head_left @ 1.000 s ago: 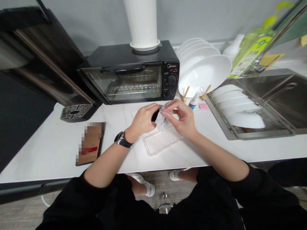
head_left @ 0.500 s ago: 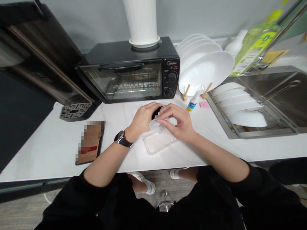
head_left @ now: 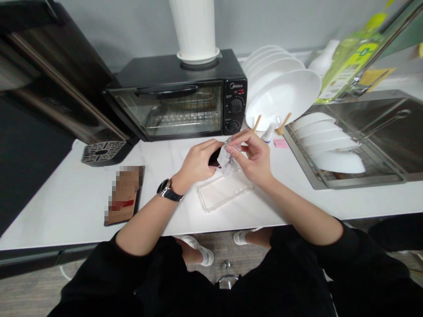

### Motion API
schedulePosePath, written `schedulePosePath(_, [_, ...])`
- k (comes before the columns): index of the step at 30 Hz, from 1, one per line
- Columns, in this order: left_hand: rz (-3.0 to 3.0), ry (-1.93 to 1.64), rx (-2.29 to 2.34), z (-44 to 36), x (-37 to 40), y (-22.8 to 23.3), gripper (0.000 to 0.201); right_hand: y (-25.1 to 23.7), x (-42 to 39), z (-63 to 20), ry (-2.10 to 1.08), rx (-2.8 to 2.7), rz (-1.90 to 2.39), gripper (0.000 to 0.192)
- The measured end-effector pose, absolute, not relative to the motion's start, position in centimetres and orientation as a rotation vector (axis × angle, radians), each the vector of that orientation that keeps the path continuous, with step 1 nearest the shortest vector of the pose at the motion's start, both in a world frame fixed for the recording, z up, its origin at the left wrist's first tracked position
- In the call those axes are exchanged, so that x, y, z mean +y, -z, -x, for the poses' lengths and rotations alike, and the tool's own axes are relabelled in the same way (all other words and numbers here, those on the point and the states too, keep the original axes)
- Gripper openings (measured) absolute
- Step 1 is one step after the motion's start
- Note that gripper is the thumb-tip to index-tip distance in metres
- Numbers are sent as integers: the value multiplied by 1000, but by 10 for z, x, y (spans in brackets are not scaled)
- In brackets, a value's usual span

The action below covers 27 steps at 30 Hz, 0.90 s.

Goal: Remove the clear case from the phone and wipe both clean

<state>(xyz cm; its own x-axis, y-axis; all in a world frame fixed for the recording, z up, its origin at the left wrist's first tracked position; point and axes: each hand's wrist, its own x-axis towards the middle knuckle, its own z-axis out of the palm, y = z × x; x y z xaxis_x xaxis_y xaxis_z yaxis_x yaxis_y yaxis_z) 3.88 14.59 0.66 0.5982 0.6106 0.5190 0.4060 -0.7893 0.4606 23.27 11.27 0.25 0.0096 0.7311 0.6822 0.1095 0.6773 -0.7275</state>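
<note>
My left hand (head_left: 198, 162), with a watch (head_left: 167, 190) on its wrist, is closed around a dark phone (head_left: 214, 158) held above the counter. Much of the phone is hidden by the fingers and a crumpled white tissue (head_left: 228, 162). Thumb and fingers of my right hand (head_left: 256, 158) pinch that tissue against the phone's right side. Below both hands a clear phone case (head_left: 220, 199) lies flat on the white counter. A small spray bottle (head_left: 269, 133) stands just behind my right hand, its lower part covered.
Behind the hands is a black toaster oven (head_left: 175, 110) carrying a white pot (head_left: 194, 31). White plates (head_left: 284, 97) stand in a rack beside a sink (head_left: 386, 132) with bowls (head_left: 340, 163). A device with a blurred screen (head_left: 124, 196) lies left, near a machine's drip tray (head_left: 102, 152).
My right hand has moved slightly up and right with the tissue, now covering the spray bottle's lower part. More of the clear case shows. My left hand stays nearly in place.
</note>
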Motion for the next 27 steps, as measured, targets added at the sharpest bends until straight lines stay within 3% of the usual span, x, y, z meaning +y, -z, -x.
schedulePosePath(3, [-2512, -976, 834, -38, 145, -9, 25, -3, 106, -229, -538, -1597, 640, 9])
schedulePosePath(10, [-2488, -951, 698, -32, 152, 0, 57, -9, 93, -220, -355, -1815, 454, 3])
schedulePosePath(21, [-2516, -1024, 724, -37, 149, -5, 21, -5, 106, -229, -477, -1624, 587, 4])
schedulePosePath(27, [-2621, -1078, 642, -37, 146, -8, 17, -1, 118, -234, -553, -1361, 739, 18])
